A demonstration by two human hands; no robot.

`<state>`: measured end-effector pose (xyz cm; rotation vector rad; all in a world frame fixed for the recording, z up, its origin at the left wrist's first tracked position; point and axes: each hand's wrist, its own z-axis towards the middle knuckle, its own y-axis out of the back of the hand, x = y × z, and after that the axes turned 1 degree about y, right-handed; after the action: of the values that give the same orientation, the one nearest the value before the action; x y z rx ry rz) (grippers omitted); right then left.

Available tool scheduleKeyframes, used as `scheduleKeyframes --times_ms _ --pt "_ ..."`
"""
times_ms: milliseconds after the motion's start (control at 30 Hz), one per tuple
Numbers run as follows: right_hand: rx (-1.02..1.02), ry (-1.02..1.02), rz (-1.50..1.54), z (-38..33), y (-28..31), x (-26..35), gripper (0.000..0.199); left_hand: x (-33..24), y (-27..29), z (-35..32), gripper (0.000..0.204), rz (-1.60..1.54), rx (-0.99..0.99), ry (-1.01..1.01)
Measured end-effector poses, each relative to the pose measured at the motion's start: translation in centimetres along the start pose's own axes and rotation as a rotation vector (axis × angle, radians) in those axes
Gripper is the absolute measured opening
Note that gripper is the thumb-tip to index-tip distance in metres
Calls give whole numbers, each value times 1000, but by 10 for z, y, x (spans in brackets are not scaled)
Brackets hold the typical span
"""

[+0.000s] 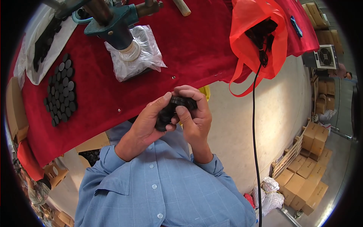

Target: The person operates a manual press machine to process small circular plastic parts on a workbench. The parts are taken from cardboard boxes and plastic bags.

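Observation:
Just off the table's front edge, my left hand point(140, 120) and my right hand point(198, 120) are closed together around several black round disc-like pieces point(177, 100). Some of these lie stacked between the fingers, and others are partly hidden by the palms. My right thumb presses against the pieces from the near side. On the table to the left, many similar black discs point(60, 90) lie flat in a close cluster. Beyond my hands stands a dark green metal press point(113, 32), its pale round ram end down on a block wrapped in clear plastic point(149, 56).
A red cloth point(189, 49) covers the table. An orange-red bag point(242, 34) holds black cables, one hanging to the floor. Clear plastic bags point(43, 68) lie at the far left. A box of black pieces point(90, 156) sits below the table. Cartons point(308, 166) are stacked at right.

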<state>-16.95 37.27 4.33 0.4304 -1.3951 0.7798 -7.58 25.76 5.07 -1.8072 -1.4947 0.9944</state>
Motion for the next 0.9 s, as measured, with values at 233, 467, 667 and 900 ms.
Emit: scheduleKeyframes --times_ms 233,467,667,900 --pt "-68 -88 -5 -3 -4 4 18 7 2 1 29 281 -42 -271" --pt "-141 118 -200 -7 -4 -3 21 3 0 0 18 867 -58 -750" --pt "-233 -234 31 -40 7 -40 20 27 32 3 14 1131 -243 -757" --pt "-436 -664 493 -83 34 -114 19 60 74 46 18 1378 -214 -631"
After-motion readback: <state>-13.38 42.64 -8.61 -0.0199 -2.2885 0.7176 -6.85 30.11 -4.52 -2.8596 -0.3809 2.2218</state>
